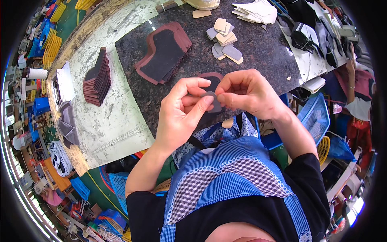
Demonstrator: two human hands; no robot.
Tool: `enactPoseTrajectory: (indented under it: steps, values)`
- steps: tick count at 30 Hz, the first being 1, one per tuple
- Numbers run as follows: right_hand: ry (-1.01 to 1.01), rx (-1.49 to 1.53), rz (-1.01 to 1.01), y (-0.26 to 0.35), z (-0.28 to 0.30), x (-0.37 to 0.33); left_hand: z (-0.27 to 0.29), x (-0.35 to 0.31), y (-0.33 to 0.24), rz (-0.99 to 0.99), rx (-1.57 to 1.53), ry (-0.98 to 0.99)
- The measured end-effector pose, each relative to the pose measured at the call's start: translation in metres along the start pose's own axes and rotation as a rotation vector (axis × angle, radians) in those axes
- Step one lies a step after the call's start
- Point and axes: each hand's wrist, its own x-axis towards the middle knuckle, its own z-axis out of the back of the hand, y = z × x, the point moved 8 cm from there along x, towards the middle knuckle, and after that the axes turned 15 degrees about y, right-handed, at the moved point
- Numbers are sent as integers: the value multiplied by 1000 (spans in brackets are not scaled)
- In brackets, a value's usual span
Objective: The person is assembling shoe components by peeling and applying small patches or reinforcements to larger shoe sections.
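Observation:
Between my hands, over the near edge of the dark stone slab [262,52], is a small grey rounded piece of sheet material [216,106]. My left hand [179,107] pinches it between thumb and fingers. Thumb and fingertips of my right hand [249,94] are pinched together at the piece's right edge; the exact contact is partly hidden. Behind the fingers, a dark cut piece with a maroon border [212,75] lies on the slab, mostly covered. A small beige piece [227,123] sits at the slab's front edge, below my hands.
A stack of maroon-edged dark pieces [163,54] lies on the slab, with loose beige and grey pieces [225,40] to its right. Left of the slab, a fanned stack [98,80] rests on the white worktop [117,117]. A blue basket [314,115] stands at the right.

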Motion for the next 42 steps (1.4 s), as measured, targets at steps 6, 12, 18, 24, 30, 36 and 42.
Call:
enactPoseTrajectory:
  steps: [6, 12, 18, 24, 30, 36, 42]
  values:
    - [327, 184, -106, -1, -27, -2, -16, 9, -3, -137, -73, 374]
    - [190, 518, 16, -46, -26, -20, -44, -14, -38, -657, 719, 283]
    - [130, 598, 101, -47, -27, -34, -43, -4, -34, -567, 626, 224]
    - [52, 469, 123, -34, -14, -36, -41, 0, -29, -476, 531, 301]
    - [148, 127, -121, -25, -13, -40, -29, -4, 5, -9, 194, 270]
    - [399, 189, -121, -29, -44, -42, -40, -5, 6, 96, 4, 476]
    - [404, 354, -1, -41, -47, -45, -59, -16, -44, -578, 592, 472]
